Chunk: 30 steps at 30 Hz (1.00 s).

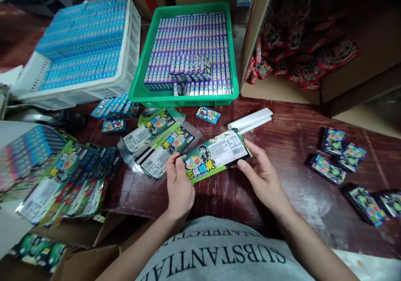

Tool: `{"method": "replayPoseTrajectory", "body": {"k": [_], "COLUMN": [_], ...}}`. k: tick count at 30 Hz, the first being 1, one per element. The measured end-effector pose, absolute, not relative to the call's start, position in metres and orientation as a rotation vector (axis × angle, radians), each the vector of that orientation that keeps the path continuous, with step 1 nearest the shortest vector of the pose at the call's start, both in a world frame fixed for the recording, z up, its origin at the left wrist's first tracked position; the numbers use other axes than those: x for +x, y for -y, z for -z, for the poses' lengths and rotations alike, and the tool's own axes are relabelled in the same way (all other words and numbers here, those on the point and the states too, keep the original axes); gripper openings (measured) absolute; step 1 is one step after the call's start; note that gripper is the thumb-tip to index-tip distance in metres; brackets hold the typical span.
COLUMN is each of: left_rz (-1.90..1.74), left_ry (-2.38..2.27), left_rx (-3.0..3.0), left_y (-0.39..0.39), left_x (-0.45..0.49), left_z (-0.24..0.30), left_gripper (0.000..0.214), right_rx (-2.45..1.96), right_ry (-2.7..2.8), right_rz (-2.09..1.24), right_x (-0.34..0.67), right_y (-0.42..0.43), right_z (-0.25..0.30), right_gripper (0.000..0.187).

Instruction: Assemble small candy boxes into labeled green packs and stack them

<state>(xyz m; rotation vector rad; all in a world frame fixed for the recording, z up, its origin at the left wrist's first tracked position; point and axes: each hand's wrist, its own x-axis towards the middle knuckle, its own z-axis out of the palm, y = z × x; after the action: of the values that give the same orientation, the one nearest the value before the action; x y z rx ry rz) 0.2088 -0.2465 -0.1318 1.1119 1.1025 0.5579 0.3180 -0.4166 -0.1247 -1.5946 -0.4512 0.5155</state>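
Observation:
A flat green printed card with a white label and cartoon art is held above the dark red table by both hands. My left hand pinches its lower left end. My right hand grips its right end with the fingers curled round the edge. Just beyond the card lie more of the same cards in clear sleeves and a white folded strip.
A green tray of purple boxes and a white crate of blue boxes stand at the back. An open carton with red packets is at the right. Small colourful boxes lie right; stacked filled packs lie left.

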Motion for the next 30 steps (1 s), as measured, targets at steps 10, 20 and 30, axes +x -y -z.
{"method": "replayPoseTrajectory", "body": {"k": [10, 20, 30], "left_rz": [-0.664, -0.176, -0.007], "left_ry": [-0.882, -0.680, -0.330], "left_rx": [1.074, 1.215, 1.552], "left_y": [0.249, 0.251, 0.226], "left_x": [0.213, 0.173, 0.205], "left_z": [0.125, 0.128, 0.119], "left_gripper": [0.057, 0.044, 0.056], "right_rx": [-1.458, -1.606, -1.503], "right_ry": [0.249, 0.370, 0.355], "right_rz": [-0.581, -0.539, -0.587], "right_x": [0.314, 0.346, 0.307], "right_y": [0.400, 0.422, 0.415], "right_z": [0.141, 0.126, 0.141], "right_gripper": [0.051, 0.038, 0.045]}}
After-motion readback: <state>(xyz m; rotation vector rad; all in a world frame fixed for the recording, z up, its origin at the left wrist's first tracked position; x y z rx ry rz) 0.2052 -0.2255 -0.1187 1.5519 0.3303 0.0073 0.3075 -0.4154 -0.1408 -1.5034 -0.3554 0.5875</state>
